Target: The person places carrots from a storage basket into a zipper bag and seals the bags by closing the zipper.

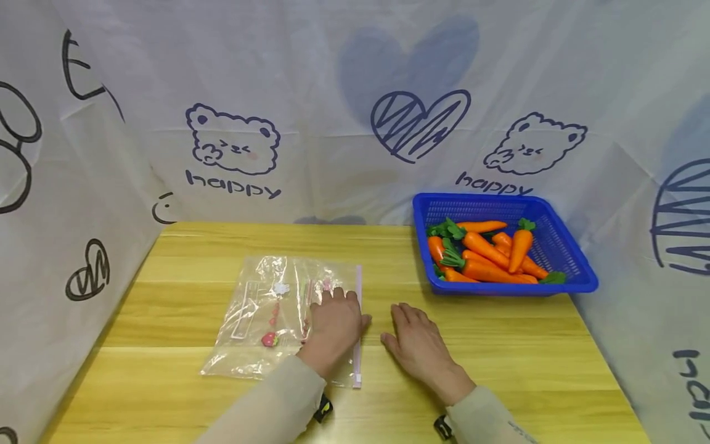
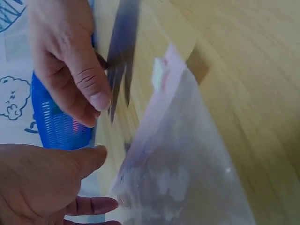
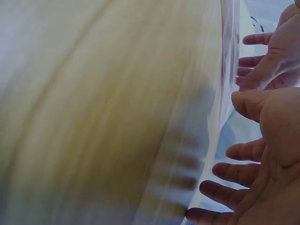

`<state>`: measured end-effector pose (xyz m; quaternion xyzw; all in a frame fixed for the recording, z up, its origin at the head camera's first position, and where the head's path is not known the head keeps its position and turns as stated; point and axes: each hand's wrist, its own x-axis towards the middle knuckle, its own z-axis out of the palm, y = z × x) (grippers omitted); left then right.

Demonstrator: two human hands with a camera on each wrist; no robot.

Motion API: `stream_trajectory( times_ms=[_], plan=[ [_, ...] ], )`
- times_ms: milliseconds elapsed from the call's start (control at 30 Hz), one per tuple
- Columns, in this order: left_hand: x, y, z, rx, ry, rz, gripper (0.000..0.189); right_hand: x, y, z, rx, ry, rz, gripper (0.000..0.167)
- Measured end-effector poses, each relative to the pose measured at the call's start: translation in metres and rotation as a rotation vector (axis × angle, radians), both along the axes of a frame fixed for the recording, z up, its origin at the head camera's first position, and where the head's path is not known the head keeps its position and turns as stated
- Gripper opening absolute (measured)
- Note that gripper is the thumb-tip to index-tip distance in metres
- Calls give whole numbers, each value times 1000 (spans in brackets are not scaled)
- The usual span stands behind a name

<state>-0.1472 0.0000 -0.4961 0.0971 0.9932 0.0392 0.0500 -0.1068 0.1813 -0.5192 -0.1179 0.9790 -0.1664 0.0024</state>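
A clear plastic zip bag (image 1: 249, 314) with pink prints, one like a strawberry, lies flat on the table. Its pink zip strip (image 1: 357, 345) runs along the right side, with a pale slider (image 1: 357, 381) at the near end. Over the bag's right part, close to that strip, is my left hand (image 1: 335, 324), its fingers loosely extended and gripping nothing; whether it touches the plastic I cannot tell. My right hand (image 1: 416, 342) hovers low at the table to the right of the bag, fingers extended and holding nothing. The right wrist view shows those fingers (image 3: 239, 175) spread apart.
At the back right of the wooden table (image 1: 166, 320) stands a blue plastic basket (image 1: 579, 274) holding several orange carrots (image 1: 482, 246) with green tops. White cloth (image 1: 333, 160) with bear and heart drawings hangs behind the table and along both sides.
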Motion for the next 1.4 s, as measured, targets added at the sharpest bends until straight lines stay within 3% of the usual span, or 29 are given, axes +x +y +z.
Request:
stream_trajectory(
  times_ms=[133, 300, 533, 633, 700, 900, 1067, 1233, 1400],
  plan=[
    [-2, 7, -2, -33, -41, 33, 65, -1, -3, -1, 12, -1, 2, 63],
    [-6, 9, -4, -16, -63, 57, 51, -1, -6, -3, 26, -9, -2, 63],
    [-15, 5, 9, -35, -161, 39, 31, 1, -7, -1, 9, -15, -4, 61],
    [-19, 0, 29, -7, -190, 33, 30, 1, -10, 6, -31, -2, -22, 57],
    [-20, -4, 49, 34, -186, 33, 32, 0, -13, 17, -98, 15, -42, 53],
    [-12, -10, 124, 147, -82, -10, 33, -8, -29, 71, -354, 43, -126, 37],
    [-3, -20, 171, 190, 31, -32, 28, -23, -32, 116, -426, 28, -151, 23],
    [2, -36, 197, 214, 81, -3, 32, -29, -30, 174, -430, 115, -67, 18],
    [1, -48, 204, 291, 28, -41, 31, -23, -38, 223, -342, 260, 64, 20]
  ],
)
